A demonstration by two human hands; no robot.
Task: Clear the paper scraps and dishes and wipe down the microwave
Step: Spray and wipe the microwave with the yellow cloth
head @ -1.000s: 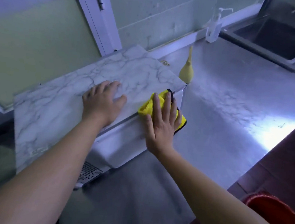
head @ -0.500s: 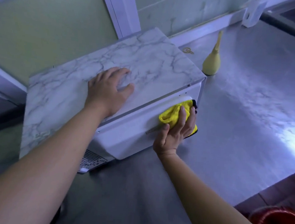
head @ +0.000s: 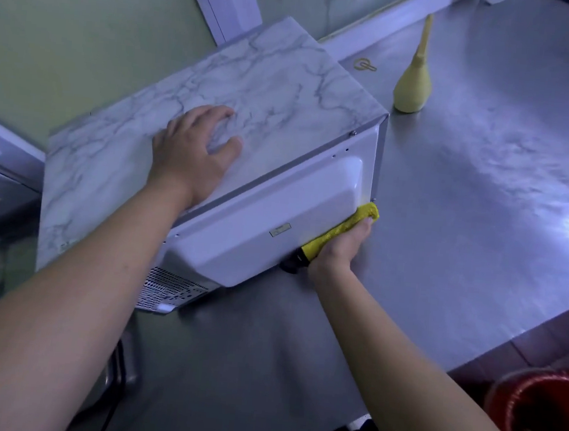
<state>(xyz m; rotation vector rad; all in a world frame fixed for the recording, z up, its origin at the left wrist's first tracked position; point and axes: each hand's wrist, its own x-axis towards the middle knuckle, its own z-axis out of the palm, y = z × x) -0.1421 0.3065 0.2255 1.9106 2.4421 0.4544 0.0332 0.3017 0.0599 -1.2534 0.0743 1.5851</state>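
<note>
The microwave (head: 276, 211) stands on the steel counter with its white back panel facing me and a marble-patterned sheet over its top. My left hand (head: 195, 152) lies flat on that top, fingers spread. My right hand (head: 336, 251) presses a yellow cloth (head: 347, 227) against the lower right edge of the white panel, close to the counter. Most of the cloth is squeezed between palm and panel, so only a rolled strip shows.
A pale yellow bulb-shaped squeezer (head: 413, 89) stands on the steel counter (head: 484, 198) just right of the microwave. A small metal ring (head: 363, 65) lies by the wall. A red bucket (head: 540, 420) sits below the counter edge at bottom right. A window frame (head: 223, 0) rises behind.
My right hand slid the yellow cloth from the panel's top edge down to its lower right edge. My left hand stayed on the microwave top. The view tilted downward.
</note>
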